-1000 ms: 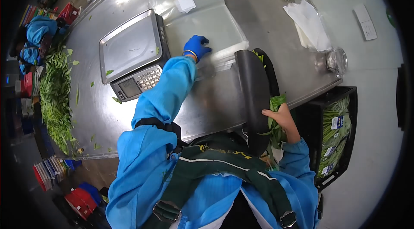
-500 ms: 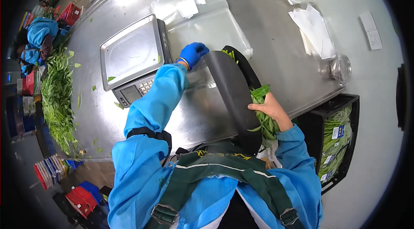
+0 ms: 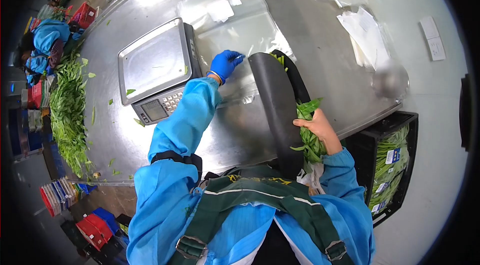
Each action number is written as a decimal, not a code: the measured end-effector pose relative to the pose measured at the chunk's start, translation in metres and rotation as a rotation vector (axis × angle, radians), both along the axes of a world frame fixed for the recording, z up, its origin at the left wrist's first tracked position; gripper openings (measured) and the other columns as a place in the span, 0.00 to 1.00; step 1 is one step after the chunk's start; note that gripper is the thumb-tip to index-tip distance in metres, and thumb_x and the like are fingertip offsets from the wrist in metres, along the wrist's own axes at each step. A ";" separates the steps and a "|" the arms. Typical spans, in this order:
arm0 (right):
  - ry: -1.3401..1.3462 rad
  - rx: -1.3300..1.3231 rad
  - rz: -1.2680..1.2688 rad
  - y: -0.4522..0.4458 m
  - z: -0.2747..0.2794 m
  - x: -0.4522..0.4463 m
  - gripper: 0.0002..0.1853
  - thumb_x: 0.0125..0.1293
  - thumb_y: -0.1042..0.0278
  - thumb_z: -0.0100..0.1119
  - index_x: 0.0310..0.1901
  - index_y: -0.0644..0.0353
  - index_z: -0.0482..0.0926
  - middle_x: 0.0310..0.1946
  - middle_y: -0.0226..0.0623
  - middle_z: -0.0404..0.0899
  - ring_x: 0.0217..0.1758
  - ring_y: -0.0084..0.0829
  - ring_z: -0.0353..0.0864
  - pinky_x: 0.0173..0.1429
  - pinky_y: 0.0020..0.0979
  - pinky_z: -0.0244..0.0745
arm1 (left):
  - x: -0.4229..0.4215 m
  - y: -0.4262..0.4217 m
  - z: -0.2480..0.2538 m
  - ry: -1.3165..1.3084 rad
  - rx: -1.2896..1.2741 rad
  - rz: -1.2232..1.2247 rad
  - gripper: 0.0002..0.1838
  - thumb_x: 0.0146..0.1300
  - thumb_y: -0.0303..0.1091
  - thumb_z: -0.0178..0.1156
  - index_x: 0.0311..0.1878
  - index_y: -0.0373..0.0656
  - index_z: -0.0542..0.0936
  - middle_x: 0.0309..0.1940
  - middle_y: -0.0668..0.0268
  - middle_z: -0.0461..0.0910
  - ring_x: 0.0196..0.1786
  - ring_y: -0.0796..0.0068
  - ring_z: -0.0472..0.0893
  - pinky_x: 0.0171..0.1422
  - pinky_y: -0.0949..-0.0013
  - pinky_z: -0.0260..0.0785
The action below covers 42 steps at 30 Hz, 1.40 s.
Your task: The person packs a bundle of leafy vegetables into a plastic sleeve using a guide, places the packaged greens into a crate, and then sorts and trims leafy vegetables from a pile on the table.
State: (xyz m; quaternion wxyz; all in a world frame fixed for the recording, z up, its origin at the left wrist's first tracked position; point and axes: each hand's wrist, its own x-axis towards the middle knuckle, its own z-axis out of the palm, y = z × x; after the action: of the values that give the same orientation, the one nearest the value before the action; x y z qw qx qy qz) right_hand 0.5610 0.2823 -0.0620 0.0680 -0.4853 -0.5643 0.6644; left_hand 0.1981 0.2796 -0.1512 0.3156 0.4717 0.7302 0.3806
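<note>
My left hand (image 3: 224, 65), in a blue glove, has its fingers pinched together on the edge of a clear plastic bag (image 3: 240, 27) lying on the steel table. My bare right hand (image 3: 318, 127) grips a bunch of leafy greens (image 3: 311, 140), its leaves sticking out around the thumb. A curved black sheet (image 3: 272, 100) wraps the bunch, and pale green stem ends show at its far opening. That opening lies just right of my left fingertips. The rest of the bunch is hidden inside the sheet.
A weighing scale (image 3: 155, 60) stands left of my left hand. Loose greens (image 3: 70, 115) line the table's left edge. White papers (image 3: 362, 35) lie at the right. A black crate (image 3: 412, 165) of labelled greens stands beside the table. Another person (image 3: 47, 40) is at far left.
The black sheet's far end has shifted right, away from my left hand. My right hand has moved slightly right and down with the greens. The left hand stays pinched, slightly further right.
</note>
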 end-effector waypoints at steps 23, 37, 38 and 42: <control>0.103 0.069 -0.170 -0.009 0.000 -0.029 0.19 0.47 0.75 0.73 0.40 0.65 0.76 0.33 0.32 0.79 0.34 0.23 0.77 0.39 0.28 0.74 | 0.109 -0.104 0.022 -0.899 0.164 0.542 0.37 0.65 0.43 0.58 0.72 0.41 0.53 0.67 0.61 0.62 0.67 0.69 0.63 0.67 0.66 0.59; 0.054 0.062 -0.542 -0.013 -0.017 0.058 0.15 0.50 0.75 0.71 0.39 0.66 0.76 0.32 0.35 0.79 0.31 0.27 0.78 0.32 0.31 0.75 | 0.064 -0.137 0.008 0.216 -0.105 0.219 0.36 0.58 0.38 0.64 0.68 0.41 0.63 0.69 0.44 0.55 0.70 0.49 0.60 0.71 0.60 0.55; 0.045 0.076 -0.565 -0.015 -0.018 0.063 0.15 0.50 0.76 0.71 0.39 0.66 0.76 0.32 0.35 0.79 0.32 0.28 0.79 0.32 0.31 0.75 | 0.077 -0.129 0.028 0.245 0.109 0.190 0.35 0.56 0.35 0.64 0.67 0.42 0.64 0.68 0.44 0.57 0.69 0.48 0.61 0.70 0.59 0.56; -0.024 0.084 -0.458 -0.012 -0.016 0.069 0.17 0.51 0.75 0.70 0.41 0.66 0.76 0.34 0.36 0.79 0.32 0.28 0.79 0.35 0.31 0.76 | 0.110 -0.083 0.043 0.420 0.309 -0.259 0.31 0.56 0.34 0.61 0.65 0.46 0.68 0.67 0.54 0.61 0.67 0.48 0.62 0.69 0.53 0.55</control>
State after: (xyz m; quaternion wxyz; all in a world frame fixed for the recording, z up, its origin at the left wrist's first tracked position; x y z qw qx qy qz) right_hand 0.6301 0.2701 -0.0782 0.2304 -0.6054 -0.4674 0.6016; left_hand 0.3086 0.1963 -0.1080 0.1278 0.6719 0.6467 0.3377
